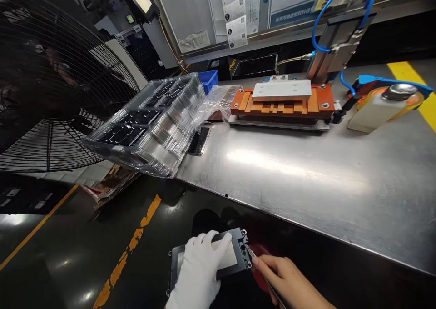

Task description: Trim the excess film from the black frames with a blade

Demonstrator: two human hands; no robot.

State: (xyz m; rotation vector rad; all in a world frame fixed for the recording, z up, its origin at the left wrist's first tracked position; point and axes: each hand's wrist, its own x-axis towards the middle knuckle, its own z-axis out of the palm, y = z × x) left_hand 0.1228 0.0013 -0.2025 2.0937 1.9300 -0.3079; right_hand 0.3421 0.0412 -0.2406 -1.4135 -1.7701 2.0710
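My white-gloved left hand [201, 264] clasps a dark-grey rectangular plate [229, 256] beneath it, apparently to steady it; my bare right hand [282, 273] pinches a slim silver metal tool [250, 251] against its nearest end.

The camera on my head looks forward and down. My white-gloved left hand [200, 263] and bare right hand [286, 277] sit near, at the bottom; the brushed silver metal table [306, 177] slants across beyond them, and the round black wire-guarded fan [51, 113], close at the left, is cut by the view's edge.
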